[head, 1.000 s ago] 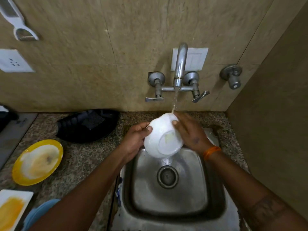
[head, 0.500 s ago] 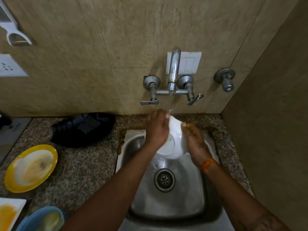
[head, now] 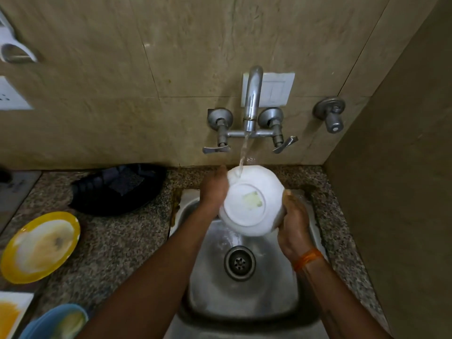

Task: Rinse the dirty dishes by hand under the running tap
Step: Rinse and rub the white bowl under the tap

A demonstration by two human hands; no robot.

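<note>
You held the white bowl (head: 253, 200) bottom-up over the sink (head: 244, 297), tap (head: 252, 104) water hitting its upper side. Your left hand (head: 214, 189) and right hand (head: 292, 216) gripped opposite sides, fingers curled round it.

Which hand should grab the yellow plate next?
Probably the left hand: the yellow plate lies on the counter on its side, while the right hand is across the sink and can keep holding the white bowl.

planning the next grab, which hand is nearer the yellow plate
Left. The left hand holds the bowl's left side, on the counter side where the yellow plate lies. The right hand grips the bowl's far side, farther off.
</note>
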